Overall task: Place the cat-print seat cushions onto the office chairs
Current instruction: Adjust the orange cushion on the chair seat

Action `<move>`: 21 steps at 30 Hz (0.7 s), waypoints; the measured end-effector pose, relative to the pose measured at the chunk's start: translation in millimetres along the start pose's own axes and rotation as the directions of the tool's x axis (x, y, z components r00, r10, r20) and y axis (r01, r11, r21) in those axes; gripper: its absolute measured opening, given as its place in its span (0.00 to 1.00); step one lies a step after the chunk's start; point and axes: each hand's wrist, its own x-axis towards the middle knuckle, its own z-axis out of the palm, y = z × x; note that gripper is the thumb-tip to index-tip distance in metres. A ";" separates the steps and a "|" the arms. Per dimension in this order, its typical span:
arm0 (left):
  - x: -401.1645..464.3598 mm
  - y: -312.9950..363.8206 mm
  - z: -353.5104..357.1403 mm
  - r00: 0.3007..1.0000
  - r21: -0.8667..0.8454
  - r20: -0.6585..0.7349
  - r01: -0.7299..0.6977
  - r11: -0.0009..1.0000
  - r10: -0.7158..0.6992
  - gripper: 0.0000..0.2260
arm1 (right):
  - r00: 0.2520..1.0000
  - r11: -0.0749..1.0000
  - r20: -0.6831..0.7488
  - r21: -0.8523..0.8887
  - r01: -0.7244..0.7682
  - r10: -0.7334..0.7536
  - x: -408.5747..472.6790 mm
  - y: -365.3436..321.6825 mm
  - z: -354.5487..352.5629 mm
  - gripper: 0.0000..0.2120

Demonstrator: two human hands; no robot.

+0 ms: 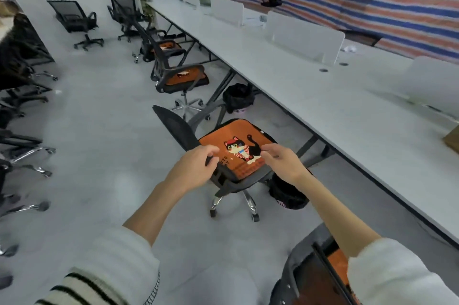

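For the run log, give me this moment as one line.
orange cat-print cushion lying on nearest chair | left hand grips armrest | right hand above cushion

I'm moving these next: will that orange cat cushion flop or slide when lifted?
The cushion is probably soft and light: it looks thin and lies flat on the chair. It would likely sag if lifted by one edge. Nothing visibly ties it down, so a push might slide it.

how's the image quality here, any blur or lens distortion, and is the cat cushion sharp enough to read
Head view: wide-angle bending curves the long desk and the striped wall; lighting is soft and even, with faint shadows. The cat-print cushion on the nearest chair is fairly sharp, its cat clear, the lettering partly hidden by the left hand. The right hand shows slight motion blur; far chairs and the left edge are smeared.
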 end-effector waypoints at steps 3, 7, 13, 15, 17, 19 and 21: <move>53.5 -32.4 -13.8 0.999 -0.015 0.022 0.041 0.999 -0.041 0.16 | 0.997 0.998 0.054 -0.038 -0.054 0.056 53.5 -9.2 13.4 0.20; 128.7 -66.7 -10.9 0.996 -0.032 0.076 0.045 0.998 -0.043 0.16 | 0.992 0.993 0.020 -0.011 -0.120 0.121 121.1 -4.7 31.9 0.20; 257.2 -104.6 25.6 0.960 -0.019 0.272 -0.058 0.998 0.061 0.18 | 0.943 0.941 -0.082 0.135 -0.309 0.322 222.5 24.0 68.2 0.19; 322.3 -129.7 43.2 0.926 0.001 0.371 -0.080 0.997 0.074 0.19 | 0.904 0.901 -0.108 0.190 -0.390 0.414 272.5 41.5 83.1 0.20; 368.4 -150.5 56.5 0.879 0.031 0.473 -0.074 0.997 0.051 0.20 | 0.857 0.855 -0.129 0.237 -0.462 0.499 303.8 52.6 90.1 0.20; 414.7 -176.3 73.4 0.821 0.076 0.571 -0.061 0.995 0.007 0.21 | 0.802 0.798 -0.132 0.278 -0.534 0.583 335.3 66.7 99.6 0.21; 456.4 -201.7 92.8 0.768 0.116 0.639 -0.054 0.992 -0.033 0.22 | 0.742 0.735 -0.117 0.303 -0.606 0.660 360.9 81.7 108.1 0.21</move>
